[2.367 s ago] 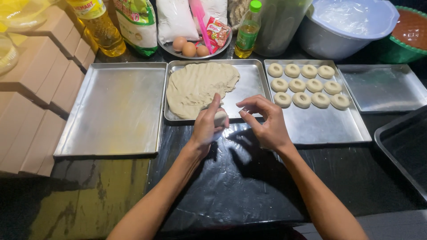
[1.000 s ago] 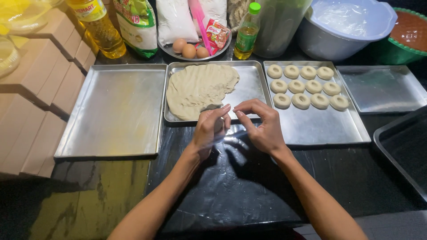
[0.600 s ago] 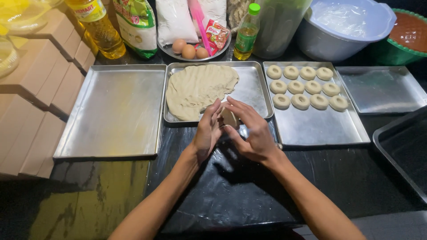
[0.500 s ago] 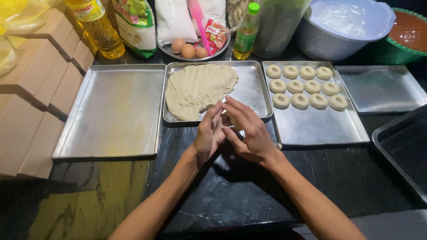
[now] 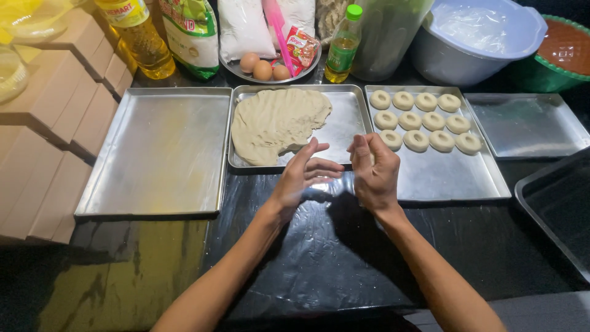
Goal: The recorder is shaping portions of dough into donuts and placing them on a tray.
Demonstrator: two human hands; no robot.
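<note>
My left hand (image 5: 302, 176) hovers just below the middle tray (image 5: 347, 123), palm turned right, fingers spread and empty. Close beside it, my right hand (image 5: 375, 172) shows its back, with the fingers curled around a small dough piece that is almost hidden. A flat sheet of pale dough (image 5: 276, 123) lies in the middle tray, torn along its lower right edge. Several ring-shaped dough pieces (image 5: 424, 120) sit in rows at the far end of the right tray (image 5: 442, 178). Both hands are above a black plastic sheet (image 5: 319, 258).
An empty metal tray (image 5: 153, 154) lies at the left and two more trays (image 5: 525, 126) (image 5: 553, 209) at the right. Behind stand an oil bottle (image 5: 138, 37), a plate with eggs (image 5: 264, 69), a green-capped bottle (image 5: 341, 46), a large bowl (image 5: 473, 37) and a green basin (image 5: 559, 49). Cardboard boxes (image 5: 49, 123) line the left.
My palms were pressed together, rolling the dough piece. Now they have parted: the left hand has opened, and the right has curled around the piece.
</note>
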